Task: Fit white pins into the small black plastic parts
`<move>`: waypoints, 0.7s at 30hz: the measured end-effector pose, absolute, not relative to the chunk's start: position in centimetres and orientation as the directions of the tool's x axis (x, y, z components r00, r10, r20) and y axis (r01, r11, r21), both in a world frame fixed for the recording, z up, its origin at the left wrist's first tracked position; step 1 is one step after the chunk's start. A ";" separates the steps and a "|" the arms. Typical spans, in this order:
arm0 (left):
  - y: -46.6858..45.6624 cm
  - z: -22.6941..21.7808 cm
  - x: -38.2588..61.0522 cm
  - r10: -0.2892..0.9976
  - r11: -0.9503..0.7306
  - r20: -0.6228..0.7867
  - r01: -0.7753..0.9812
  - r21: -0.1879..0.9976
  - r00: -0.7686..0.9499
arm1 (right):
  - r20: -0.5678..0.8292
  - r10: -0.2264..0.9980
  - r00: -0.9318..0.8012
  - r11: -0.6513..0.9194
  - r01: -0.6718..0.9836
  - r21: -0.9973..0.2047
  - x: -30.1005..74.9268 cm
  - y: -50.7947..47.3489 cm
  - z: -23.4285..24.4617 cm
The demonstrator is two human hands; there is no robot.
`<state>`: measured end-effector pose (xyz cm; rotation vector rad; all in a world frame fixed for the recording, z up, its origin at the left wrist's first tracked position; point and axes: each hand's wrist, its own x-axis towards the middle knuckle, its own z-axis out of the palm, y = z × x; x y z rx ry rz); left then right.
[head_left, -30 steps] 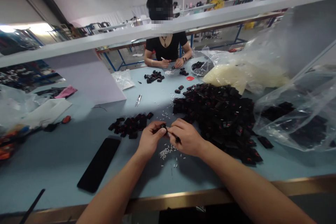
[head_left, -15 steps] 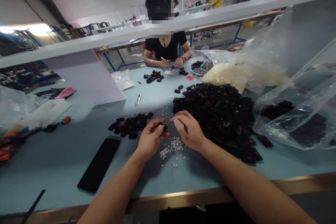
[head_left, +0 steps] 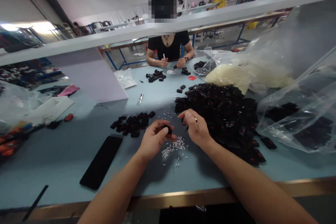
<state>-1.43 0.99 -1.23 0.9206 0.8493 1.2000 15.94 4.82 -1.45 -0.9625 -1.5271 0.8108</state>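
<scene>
My left hand [head_left: 153, 138] is closed around a small black part [head_left: 167, 128], pinched between thumb and fingers. My right hand [head_left: 196, 127] hovers just right of it with fingers curled, a thin dark tool showing below the palm. A scatter of tiny white pins [head_left: 173, 146] lies on the blue table [head_left: 65, 154] beneath both hands. A small heap of black parts [head_left: 132, 122] sits to the left, and a large pile of black parts [head_left: 223, 108] spreads to the right.
A black phone [head_left: 102, 162] lies flat at the near left. Tweezers [head_left: 140, 99] rest mid-table. Clear plastic bags [head_left: 296, 112] crowd the right side. Across the table a person [head_left: 169, 47] works with their own black parts. A white shelf [head_left: 105, 40] spans above.
My hands have drawn apart: the right one lifted away to the right from the part that both hands were pinching, while the left kept hold of it.
</scene>
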 end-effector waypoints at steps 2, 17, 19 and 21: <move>0.9 -1.2 -1.4 0.984 0.110 -0.049 -0.374 0.921 0.170 | 0.402 0.915 -0.050 0.404 0.081 -0.911 15.9 4.9 -1.3; 1.3 -1.8 -1.5 0.990 0.073 -0.025 -0.359 0.930 0.136 | 0.147 0.982 -0.120 0.088 -0.395 -0.914 15.2 4.7 -1.0; 1.4 -1.9 -1.6 0.991 0.065 -0.017 -0.362 0.930 0.133 | 0.168 0.975 -0.145 0.103 -0.377 -0.920 15.2 4.7 -0.8; 1.4 -2.0 -1.6 0.992 0.063 -0.016 -0.368 0.928 0.128 | 0.183 0.970 -0.160 0.122 -0.328 -0.937 15.2 4.6 -0.7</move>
